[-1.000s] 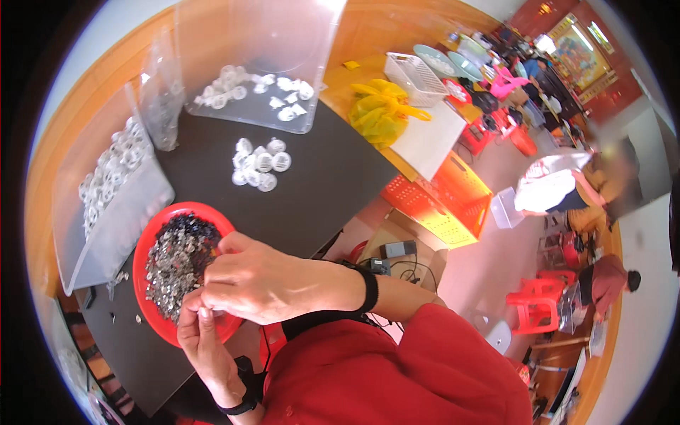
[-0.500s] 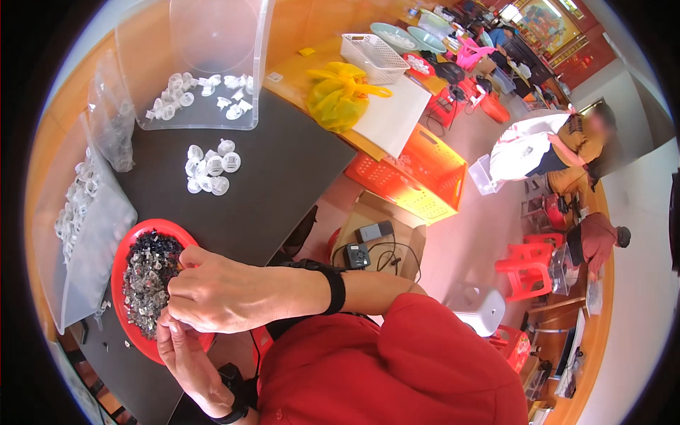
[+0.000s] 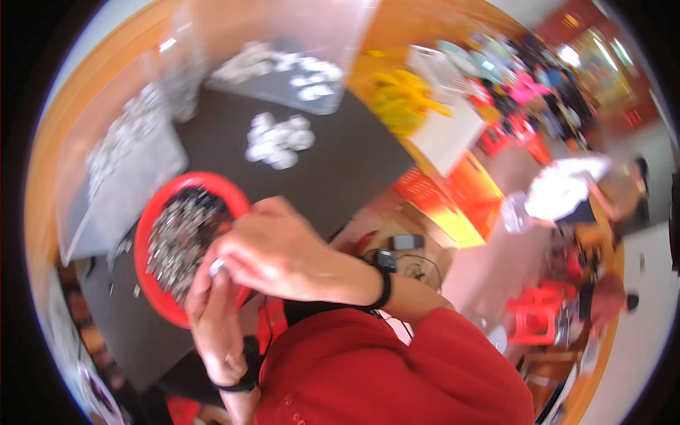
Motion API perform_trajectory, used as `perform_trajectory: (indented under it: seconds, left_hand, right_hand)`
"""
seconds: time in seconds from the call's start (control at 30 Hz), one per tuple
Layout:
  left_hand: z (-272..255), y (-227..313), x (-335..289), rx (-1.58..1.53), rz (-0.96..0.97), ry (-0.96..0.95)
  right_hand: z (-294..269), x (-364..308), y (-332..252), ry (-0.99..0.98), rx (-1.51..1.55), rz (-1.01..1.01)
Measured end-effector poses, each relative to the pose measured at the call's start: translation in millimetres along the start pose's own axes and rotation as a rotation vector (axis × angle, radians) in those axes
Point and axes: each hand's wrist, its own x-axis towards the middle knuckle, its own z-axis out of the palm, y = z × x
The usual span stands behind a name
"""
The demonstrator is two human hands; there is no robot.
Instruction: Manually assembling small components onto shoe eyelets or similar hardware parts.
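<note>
Both my hands meet over the near side of a red bowl (image 3: 151, 276) heaped with small metal and dark parts (image 3: 177, 244). A small whitish piece (image 3: 217, 267) shows between the fingertips, too blurred to name. My left hand (image 3: 212, 312) pinches it from below with thumb and fingers. My right hand (image 3: 273, 244) reaches across from the right, fingers curled and closed at the same piece; what its fingertips hold is hidden. Farther off on the dark table (image 3: 333, 149) lies a pile of white round plastic pieces (image 3: 278, 142).
A clear bin (image 3: 326, 103) with white pieces stands at the back; another clear bin (image 3: 142, 184) leans at the left. A yellow bag (image 3: 400, 103), a white basket (image 3: 435, 71) and an orange crate (image 3: 464, 198) are to the right. People work beyond, near red stools (image 3: 535, 312).
The view has shifted and blurred, so the table, bowl and bins sit differently in the picture. My hands stay together at the bowl, and a whitish piece now shows between them.
</note>
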Motion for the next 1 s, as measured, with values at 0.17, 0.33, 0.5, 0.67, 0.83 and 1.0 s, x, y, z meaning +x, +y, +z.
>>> perform_trajectory:
  seconds: [0.17,0.33,0.5,0.67,0.83,1.0]
  left_hand:
    - [14,9,4,-0.107,-0.092,0.031]
    - [11,13,-3,-0.225,-0.099,-0.026]
    - [7,17,-4,-0.257,-0.127,-0.025]
    - [5,18,-5,-0.248,-0.136,0.005]
    - [6,16,-6,-0.244,-0.136,-0.012]
    - [1,13,-7,-0.265,-0.102,-0.039]
  right_hand:
    - [-19,3,-6,-0.044,0.028,0.117]
    - [-8,6,-11,-0.055,0.066,0.129]
    - [-4,7,-12,-0.037,0.052,0.128]
    - [-12,12,-18,-0.143,0.0,0.024]
    - [-11,13,-17,-0.162,-0.024,-0.054]
    - [-12,17,-20,-0.179,-0.034,-0.101]
